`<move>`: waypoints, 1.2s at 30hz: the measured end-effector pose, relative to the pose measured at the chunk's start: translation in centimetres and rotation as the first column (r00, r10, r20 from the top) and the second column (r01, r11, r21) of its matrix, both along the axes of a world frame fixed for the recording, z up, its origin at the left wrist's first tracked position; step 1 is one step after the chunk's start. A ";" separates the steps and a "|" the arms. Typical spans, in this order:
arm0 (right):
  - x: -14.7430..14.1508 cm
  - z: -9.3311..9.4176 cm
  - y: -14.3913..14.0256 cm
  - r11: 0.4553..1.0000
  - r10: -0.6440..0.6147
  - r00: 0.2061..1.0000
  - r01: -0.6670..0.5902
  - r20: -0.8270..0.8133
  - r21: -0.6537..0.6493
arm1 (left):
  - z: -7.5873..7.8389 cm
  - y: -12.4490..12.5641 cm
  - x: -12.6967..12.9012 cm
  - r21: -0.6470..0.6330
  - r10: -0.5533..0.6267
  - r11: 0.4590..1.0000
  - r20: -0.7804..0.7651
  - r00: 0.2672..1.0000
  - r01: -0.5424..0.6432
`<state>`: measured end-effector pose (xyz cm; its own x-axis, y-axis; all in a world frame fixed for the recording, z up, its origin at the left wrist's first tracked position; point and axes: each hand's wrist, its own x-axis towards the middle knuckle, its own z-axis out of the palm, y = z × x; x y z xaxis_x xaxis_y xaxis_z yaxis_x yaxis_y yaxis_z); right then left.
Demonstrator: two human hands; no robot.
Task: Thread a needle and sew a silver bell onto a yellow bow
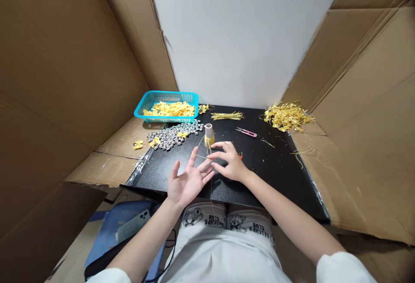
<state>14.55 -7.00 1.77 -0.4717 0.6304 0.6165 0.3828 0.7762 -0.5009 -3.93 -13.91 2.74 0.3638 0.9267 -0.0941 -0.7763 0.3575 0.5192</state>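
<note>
My left hand (189,182) is turned palm up with its fingers spread, and a thin yellow thread (201,157) runs across its index finger. The thumb and fingertips of my right hand (228,162) pinch that thread beside the left fingertips. A loose end hangs below toward the table's front edge. Just beyond my hands stands a yellow thread spool (209,139) with a pale cone top, from which thread seems to run down. A small red thing, mostly hidden, lies behind my right hand.
Silver beads (170,138) and yellow ribbon bows (138,144) lie left. Behind them a blue basket (139,113) holds yellow pieces. Cut yellow cords (227,115), pink thread snips (247,132) and a yellow ribbon pile (287,116) lie back and right. Cardboard walls (65,58) flank the black table (272,175).
</note>
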 end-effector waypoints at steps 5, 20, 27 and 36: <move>-1.2 0.2 0.7 0.999 0.046 0.996 -0.045 -0.074 0.024 | 0.1 0.6 -0.4 0.022 0.079 0.997 -0.249 0.965 -0.076; -2.1 -0.3 0.2 0.962 -0.076 0.946 -0.013 -0.316 -0.272 | -2.0 3.8 1.5 0.231 0.415 0.905 -0.661 0.625 -0.357; -2.0 -0.3 -0.6 0.955 -0.134 0.940 0.038 -0.313 -0.295 | -2.7 3.7 2.0 0.221 0.442 0.889 -0.642 0.626 -0.400; -2.3 -0.3 -1.0 0.989 -0.137 0.960 0.147 -0.243 0.024 | -2.1 2.9 2.3 0.322 0.509 0.853 -0.683 0.524 -0.410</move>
<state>12.28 -8.01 1.44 -0.2142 0.6520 0.7274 0.3630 0.7445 -0.5604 -1.64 -10.97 0.60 -0.2595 0.9657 -0.0115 -0.1655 -0.0327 0.9857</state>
